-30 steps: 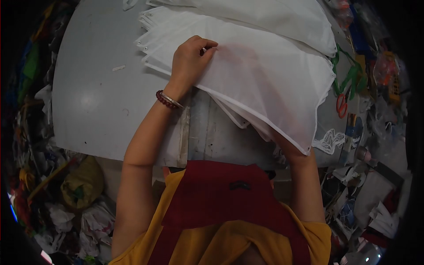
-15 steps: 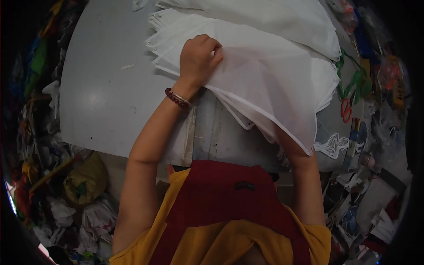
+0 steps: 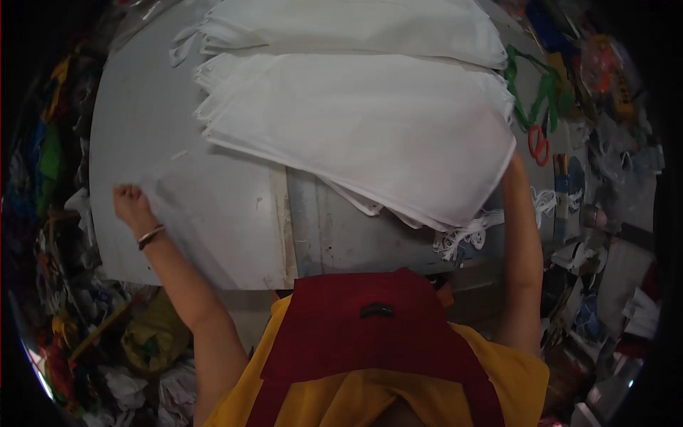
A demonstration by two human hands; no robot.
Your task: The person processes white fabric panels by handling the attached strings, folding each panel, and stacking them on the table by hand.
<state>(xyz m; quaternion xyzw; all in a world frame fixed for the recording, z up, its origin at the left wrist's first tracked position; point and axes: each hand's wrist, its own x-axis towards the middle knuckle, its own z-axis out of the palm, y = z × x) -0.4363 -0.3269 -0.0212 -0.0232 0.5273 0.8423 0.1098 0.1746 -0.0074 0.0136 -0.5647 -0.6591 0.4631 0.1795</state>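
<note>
Two overlapping stacks of white fabric sheets lie on the grey table (image 3: 142,153). The nearer stack (image 3: 341,121) has hemmed edges and fanned corners with small eyelets at its left end. My left hand (image 3: 132,206) is over the left part of the table, apart from the fabric, its fingers curled closed; whatever they hold, if anything, is hidden. My right hand (image 3: 514,162) reaches beneath the right end of the nearer stack's top sheet, which covers its fingers. A faint pinkish tint shows through the cloth there.
Behind is the farther white stack (image 3: 356,28). At right lie orange-handled scissors (image 3: 538,145), a green strap (image 3: 548,96) and a bundle of white cord (image 3: 469,235). A raised strip (image 3: 283,220) crosses the table. Bags and scraps crowd both sides.
My left hand has left the top sheet and swung left and toward me. The top sheet now lies flatter over the stack. My right hand has moved up along the right end. The view has shifted.
</note>
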